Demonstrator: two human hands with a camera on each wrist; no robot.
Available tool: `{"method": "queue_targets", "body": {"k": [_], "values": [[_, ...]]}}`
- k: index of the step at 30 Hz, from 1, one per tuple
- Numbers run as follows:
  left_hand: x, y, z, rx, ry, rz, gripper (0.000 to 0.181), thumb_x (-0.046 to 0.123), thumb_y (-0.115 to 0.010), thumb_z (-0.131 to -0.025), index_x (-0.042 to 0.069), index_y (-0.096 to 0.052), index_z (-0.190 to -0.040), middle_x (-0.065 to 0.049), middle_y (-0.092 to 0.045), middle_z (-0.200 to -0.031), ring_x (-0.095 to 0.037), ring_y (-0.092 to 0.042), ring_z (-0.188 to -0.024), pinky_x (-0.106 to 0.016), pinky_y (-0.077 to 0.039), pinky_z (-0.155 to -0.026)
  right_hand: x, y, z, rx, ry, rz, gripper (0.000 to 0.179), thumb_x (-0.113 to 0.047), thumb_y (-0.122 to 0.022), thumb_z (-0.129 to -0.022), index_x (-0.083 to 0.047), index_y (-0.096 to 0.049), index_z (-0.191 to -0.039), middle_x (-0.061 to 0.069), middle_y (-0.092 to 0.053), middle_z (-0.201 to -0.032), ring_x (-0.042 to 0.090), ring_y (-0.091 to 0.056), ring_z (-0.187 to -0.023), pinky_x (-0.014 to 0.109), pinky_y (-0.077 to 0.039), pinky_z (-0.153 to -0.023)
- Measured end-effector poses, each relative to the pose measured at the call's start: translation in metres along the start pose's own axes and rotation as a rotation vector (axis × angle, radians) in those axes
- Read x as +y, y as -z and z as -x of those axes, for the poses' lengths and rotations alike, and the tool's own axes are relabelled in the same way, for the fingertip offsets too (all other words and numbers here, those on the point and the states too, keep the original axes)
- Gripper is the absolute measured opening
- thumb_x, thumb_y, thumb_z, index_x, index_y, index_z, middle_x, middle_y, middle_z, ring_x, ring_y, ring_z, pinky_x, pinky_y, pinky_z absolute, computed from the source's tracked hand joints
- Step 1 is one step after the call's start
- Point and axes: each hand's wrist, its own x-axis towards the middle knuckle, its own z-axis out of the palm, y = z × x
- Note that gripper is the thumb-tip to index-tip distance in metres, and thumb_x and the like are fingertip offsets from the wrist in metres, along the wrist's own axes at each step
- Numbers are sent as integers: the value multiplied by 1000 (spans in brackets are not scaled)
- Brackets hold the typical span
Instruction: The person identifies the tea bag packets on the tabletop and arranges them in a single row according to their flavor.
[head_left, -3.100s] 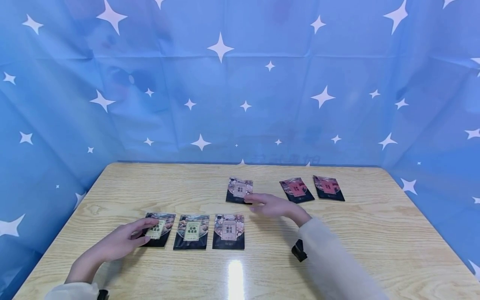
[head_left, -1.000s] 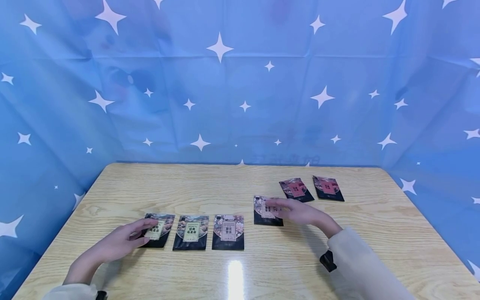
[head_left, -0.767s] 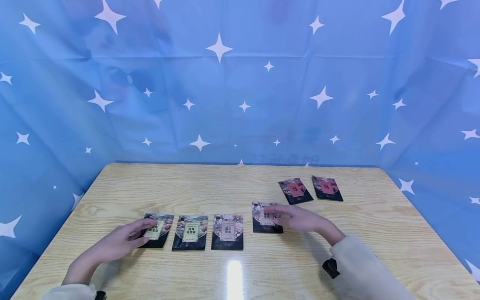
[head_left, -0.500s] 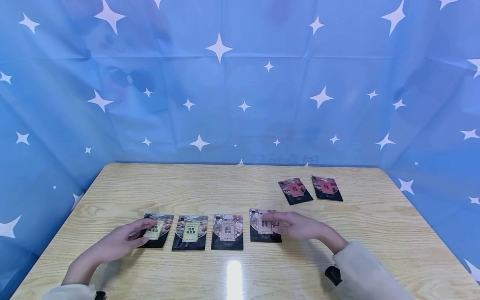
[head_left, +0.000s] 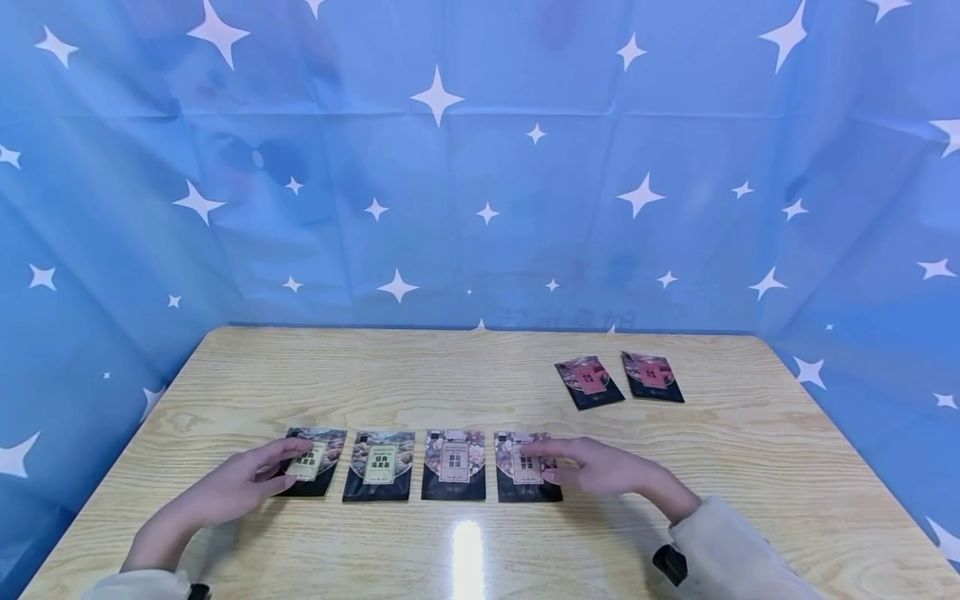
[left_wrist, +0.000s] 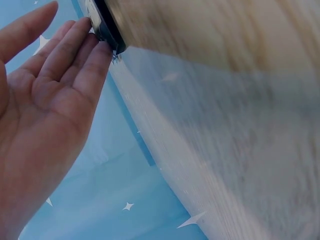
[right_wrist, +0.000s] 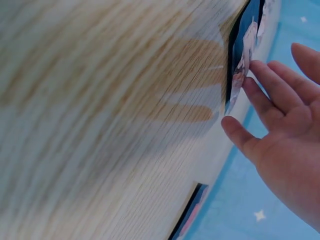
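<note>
Four flat sachets lie in a row across the table, so several in all. My left hand [head_left: 232, 492] rests its fingertips on the leftmost green-labelled sachet [head_left: 318, 482]; in the left wrist view its fingers are extended against the edge of that dark sachet [left_wrist: 107, 27]. Beside it lie a second green-labelled sachet [head_left: 380, 492] and a pink-labelled floral sachet [head_left: 453, 490]. At the row's right end my right hand [head_left: 600, 467] touches another pink-labelled floral sachet [head_left: 525, 493]. The right wrist view shows straight, relaxed fingers on that sachet's face [right_wrist: 242, 67], nothing pinched.
Two red-labelled sachets, one on the left [head_left: 590, 383] and one on the right [head_left: 652, 377], lie slightly askew toward the back right of the wooden table [head_left: 360, 375]. A blue star-patterned backdrop [head_left: 465, 208] stands behind the table's far edge.
My right hand has slid the pink-labelled sachet from the back middle toward the front and right, into line with the row. The left hand has stayed on the leftmost sachet.
</note>
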Motion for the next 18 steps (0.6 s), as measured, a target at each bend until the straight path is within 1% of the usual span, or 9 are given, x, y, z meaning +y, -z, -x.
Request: {"method": "queue_targets", "body": {"k": [6,13,16,18], "values": [[1,0,0,2,-1,0,45,17,-54,-93,0,-42,-133,-29,-39,-133,-52,-34,-119,-60,-38,-92,-2,0,0,0,0,14,43,-11,-44,-97,-5,-38,-139,17,-33,-143,37,-21,-133,57,-22,-105],[3,-1,1,13,7,-8,44,14,-54,-92,0,-43,-133,-29,-38,-134,-52,-35,-119,-59,-39,-92,-6,1,1,-1,-2,18,43,-12,-45,-97,-4,-39,-139,19,-30,-143,37,-20,-133,57,-20,-105],[3,-1,1,16,10,-8,44,14,-54,-92,1,-43,-133,-29,-39,-134,-52,-35,-119,-58,-39,-92,-6,2,1,4,13,33,43,-10,-45,-96,-4,-39,-138,19,-31,-143,38,-20,-133,57,-20,-105],[3,-1,1,15,11,-8,44,15,-54,-92,1,-43,-132,-29,-39,-133,-52,-35,-119,-58,-40,-91,-6,3,2,13,29,50,43,-9,-45,-96,-4,-39,-138,20,-32,-142,39,-23,-132,57,-23,-104]]}}
